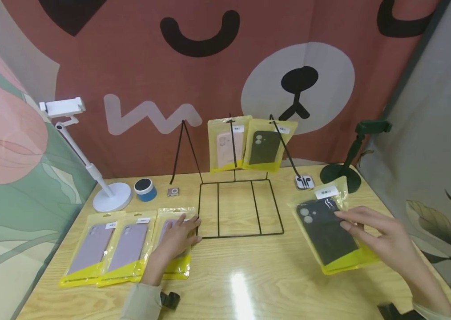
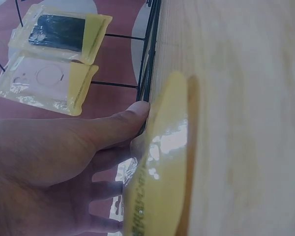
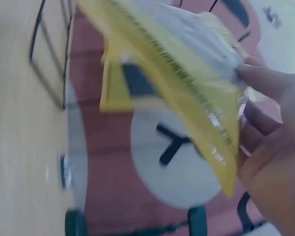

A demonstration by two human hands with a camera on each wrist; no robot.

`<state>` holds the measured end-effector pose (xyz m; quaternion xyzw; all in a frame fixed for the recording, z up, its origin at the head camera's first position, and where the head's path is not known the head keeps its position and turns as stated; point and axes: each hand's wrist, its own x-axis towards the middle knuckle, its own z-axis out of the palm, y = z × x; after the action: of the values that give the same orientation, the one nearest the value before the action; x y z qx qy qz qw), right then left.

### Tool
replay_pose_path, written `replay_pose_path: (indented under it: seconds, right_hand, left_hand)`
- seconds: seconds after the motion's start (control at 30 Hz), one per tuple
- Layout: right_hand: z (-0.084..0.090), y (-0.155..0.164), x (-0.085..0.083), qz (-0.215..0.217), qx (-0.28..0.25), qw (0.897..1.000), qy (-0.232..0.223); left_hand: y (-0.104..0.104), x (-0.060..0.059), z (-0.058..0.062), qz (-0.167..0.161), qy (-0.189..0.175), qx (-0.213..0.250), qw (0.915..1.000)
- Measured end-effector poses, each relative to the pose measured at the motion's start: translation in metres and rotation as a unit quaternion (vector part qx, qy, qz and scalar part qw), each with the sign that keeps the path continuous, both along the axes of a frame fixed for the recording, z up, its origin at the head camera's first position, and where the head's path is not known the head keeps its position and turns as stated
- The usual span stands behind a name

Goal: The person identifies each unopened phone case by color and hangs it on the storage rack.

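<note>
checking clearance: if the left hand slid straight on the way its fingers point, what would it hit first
Most likely the black wire rack: the left hand lies flat on a purple phone case pack, fingertips pointing at the rack's near left corner, seemingly almost touching.

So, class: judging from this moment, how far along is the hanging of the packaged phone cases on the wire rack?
Done: a pink case and a dark green case hang on the wire rack. In hand: the right hand holds a black case off the table; the left hand rests on one lilac case. Left: two more lilac cases lie flat.
</note>
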<state>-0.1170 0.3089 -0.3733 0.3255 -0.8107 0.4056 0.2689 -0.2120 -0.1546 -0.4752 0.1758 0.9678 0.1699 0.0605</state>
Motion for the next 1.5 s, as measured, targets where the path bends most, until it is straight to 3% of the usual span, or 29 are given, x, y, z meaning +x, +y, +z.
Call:
replay_pose_path:
  seconds: [0.07,0.2,0.3,0.73,0.97,1.23,1.33,1.43,1.5]
  right_hand:
    - [0.009,-0.014,0.003,0.056,-0.060,0.996,0.018]
    - [0.019,-0.035,0.000,0.154,-0.165,0.974,0.034]
    - [0.018,-0.042,-0.005,0.163,-0.199,0.966,0.032]
    - [0.006,-0.051,-0.012,0.093,-0.198,0.976,-0.007]
    - [0.008,-0.056,-0.012,0.124,-0.210,0.970,0.002]
    - [0.008,-0.057,-0.012,0.092,-0.211,0.973,-0.012]
    - [0.001,-0.055,-0.014,0.047,-0.189,0.981,-0.021]
    - [-0.003,-0.054,-0.020,-0.044,-0.145,0.987,-0.051]
    - [-0.005,-0.054,-0.026,-0.086,-0.121,0.986,-0.072]
  left_hand:
    - [0.000,0.000,0.001,0.001,-0.001,0.002,1.0000]
    - [0.001,-0.001,0.002,0.002,0.003,0.004,1.0000]
    - [0.002,-0.001,0.002,0.000,0.005,0.007,1.0000]
    - [0.002,0.001,0.003,-0.002,0.002,0.002,1.0000]
    - [0.002,0.001,0.003,-0.003,-0.002,0.004,1.0000]
    - [0.002,0.002,0.004,-0.005,-0.006,0.001,1.0000]
    - [0.002,0.002,0.004,-0.005,-0.010,0.001,0.9999]
    - [0.001,0.001,0.003,-0.003,-0.006,0.003,1.0000]
    - [0.001,0.001,0.002,-0.001,-0.004,0.001,1.0000]
